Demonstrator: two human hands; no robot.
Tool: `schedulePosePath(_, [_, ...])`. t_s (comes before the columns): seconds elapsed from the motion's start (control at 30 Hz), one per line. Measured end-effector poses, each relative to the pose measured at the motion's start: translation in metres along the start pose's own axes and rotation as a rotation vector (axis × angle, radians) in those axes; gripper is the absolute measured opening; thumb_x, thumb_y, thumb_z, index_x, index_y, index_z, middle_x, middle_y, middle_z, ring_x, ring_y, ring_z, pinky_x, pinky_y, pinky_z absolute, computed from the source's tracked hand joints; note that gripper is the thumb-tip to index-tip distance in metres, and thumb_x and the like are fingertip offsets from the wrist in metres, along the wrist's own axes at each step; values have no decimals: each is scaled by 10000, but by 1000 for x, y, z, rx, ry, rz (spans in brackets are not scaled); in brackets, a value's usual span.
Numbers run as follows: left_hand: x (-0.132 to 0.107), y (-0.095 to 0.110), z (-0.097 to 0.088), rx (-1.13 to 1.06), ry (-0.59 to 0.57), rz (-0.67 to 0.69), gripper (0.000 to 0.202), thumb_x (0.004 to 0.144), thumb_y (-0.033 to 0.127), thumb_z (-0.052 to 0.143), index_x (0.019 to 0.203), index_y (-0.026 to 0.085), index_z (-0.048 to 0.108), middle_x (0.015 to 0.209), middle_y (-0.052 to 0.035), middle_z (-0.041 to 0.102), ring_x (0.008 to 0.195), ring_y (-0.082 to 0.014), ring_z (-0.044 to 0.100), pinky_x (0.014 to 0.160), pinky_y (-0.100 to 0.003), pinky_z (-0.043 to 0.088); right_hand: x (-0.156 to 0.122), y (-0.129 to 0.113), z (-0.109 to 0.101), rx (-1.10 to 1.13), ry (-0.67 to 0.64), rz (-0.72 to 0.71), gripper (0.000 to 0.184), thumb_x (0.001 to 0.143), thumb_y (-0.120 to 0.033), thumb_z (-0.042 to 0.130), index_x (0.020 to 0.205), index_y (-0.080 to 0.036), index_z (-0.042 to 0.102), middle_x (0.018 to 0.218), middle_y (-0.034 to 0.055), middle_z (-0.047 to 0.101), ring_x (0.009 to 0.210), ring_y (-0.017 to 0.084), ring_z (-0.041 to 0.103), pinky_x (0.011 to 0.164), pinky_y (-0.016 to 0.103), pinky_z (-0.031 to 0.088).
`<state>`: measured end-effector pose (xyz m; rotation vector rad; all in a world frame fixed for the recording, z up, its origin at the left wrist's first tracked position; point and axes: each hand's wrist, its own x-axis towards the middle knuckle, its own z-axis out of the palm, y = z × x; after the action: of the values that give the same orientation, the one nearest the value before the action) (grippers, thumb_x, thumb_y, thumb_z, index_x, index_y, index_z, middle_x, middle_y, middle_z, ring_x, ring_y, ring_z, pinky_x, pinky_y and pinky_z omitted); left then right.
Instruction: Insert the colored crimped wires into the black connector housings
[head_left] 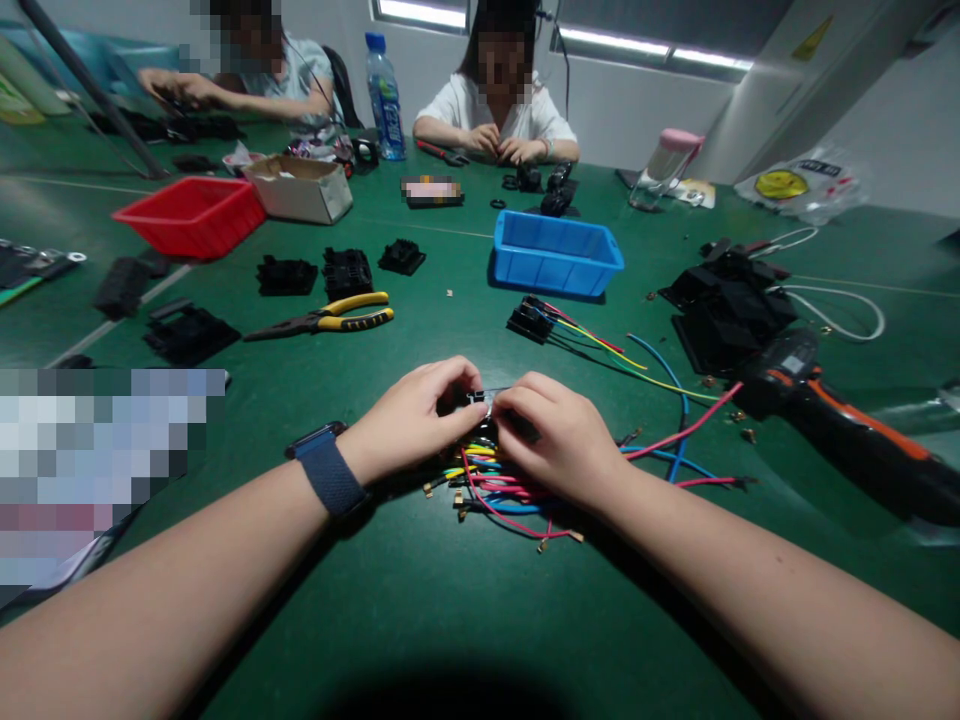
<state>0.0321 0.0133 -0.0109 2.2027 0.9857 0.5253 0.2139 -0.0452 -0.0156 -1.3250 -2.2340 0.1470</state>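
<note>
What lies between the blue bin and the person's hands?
Head view: a black block trailing coloured wires lies between the blue bin and the small connector that the left hand and right hand pinch.

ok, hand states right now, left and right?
Left hand: fingers closed on the small black connector.
Right hand: fingers closed on the same connector.

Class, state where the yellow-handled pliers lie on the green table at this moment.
In the head view the yellow-handled pliers lie left of centre, beyond the left hand, just in front of a black connector housing and left of the blue bin.
</note>
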Motion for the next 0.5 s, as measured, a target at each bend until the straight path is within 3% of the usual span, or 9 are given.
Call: schedulePosePath(0.5, [1, 0, 1, -29, 1, -22, 172, 822, 346, 546, 894, 191, 521, 782, 26, 536, 690, -123, 481, 616, -248, 381, 1, -1, 0, 18, -2, 18, 99, 842, -203, 494, 850, -173, 588, 814, 34, 573, 758, 140, 531, 664, 242, 415])
